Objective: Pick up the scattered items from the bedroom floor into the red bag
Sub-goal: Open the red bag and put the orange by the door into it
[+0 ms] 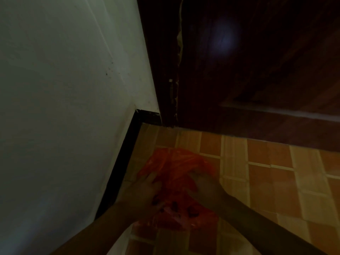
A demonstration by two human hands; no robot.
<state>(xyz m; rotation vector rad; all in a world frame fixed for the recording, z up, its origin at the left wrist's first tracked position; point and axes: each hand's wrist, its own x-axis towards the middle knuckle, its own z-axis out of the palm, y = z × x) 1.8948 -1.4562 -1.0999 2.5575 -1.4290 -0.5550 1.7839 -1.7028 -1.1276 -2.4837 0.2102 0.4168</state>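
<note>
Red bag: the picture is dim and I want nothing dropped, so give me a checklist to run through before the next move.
1. Red bag in view on the tiled floor: ok.
2. Left hand on the bag: ok, it touches the near left side.
3. Right hand on the bag: ok, though grip is blurred.
4. Bag mouth open: cannot tell.
5. Scattered items in view: not ok, none shows.
6. Light and sharpness: not ok, dim and blurred.
</note>
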